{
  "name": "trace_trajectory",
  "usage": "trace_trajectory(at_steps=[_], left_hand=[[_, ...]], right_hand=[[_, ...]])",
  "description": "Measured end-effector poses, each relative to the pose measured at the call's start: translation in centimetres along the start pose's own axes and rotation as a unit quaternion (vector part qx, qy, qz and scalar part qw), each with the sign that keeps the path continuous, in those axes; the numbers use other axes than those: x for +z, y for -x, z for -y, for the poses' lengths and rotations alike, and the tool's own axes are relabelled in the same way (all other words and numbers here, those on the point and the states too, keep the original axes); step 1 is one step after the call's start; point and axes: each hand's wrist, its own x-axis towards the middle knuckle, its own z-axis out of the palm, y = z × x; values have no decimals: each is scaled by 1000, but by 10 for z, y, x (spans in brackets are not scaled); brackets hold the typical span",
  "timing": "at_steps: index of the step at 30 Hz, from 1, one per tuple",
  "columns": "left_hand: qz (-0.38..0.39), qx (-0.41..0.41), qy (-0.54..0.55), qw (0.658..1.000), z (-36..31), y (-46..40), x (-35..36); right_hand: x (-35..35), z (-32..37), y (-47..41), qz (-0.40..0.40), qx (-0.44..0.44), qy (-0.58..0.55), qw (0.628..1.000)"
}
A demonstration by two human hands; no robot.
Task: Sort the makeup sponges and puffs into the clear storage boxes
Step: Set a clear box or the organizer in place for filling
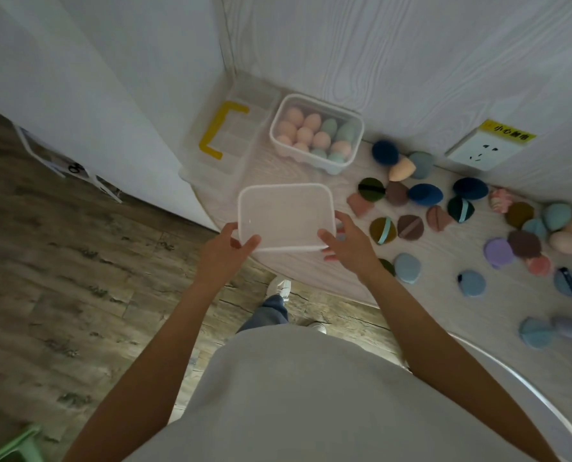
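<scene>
A clear rectangular lid point(286, 216) is held flat over the near left part of the white table point(444, 308). My left hand point(226, 250) grips its near left corner and my right hand point(346, 241) grips its near right edge. Behind it stands a clear storage box point(316, 133) filled with several pink and mint egg-shaped sponges. Loose puffs and sponges lie scattered to the right: a dark blue sponge point(424, 194), an olive puff with a mint strap point(382, 231), a brown puff point(410, 227) and a grey-blue puff point(407, 268).
A larger clear box with a yellow handle point(223, 135) sits at the back left corner against the wall. A wall socket with a yellow label point(486, 146) is on the right wall. Wooden floor and my feet lie below the table's edge. A green stool point(14, 445) is at bottom left.
</scene>
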Motion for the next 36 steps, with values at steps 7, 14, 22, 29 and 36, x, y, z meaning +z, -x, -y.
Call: trace_trajectory(at_steps=[7, 14, 22, 29, 36], left_hand=[[9, -52, 186, 981, -15, -4, 15], [9, -10, 106, 994, -16, -9, 13], [16, 23, 30, 999, -12, -14, 16], [47, -54, 121, 990, -35, -27, 4], [82, -103, 264, 955, -29, -41, 1]], right_hand=[[13, -7, -2, -86, -4, -48, 995], [10, -12, -12, -90, -19, 82, 992], [6, -11, -5, -117, -30, 175, 977], [-23, -7, -6, -27, -296, 575, 762], [-49, 31, -6, 68, -287, 374, 879]])
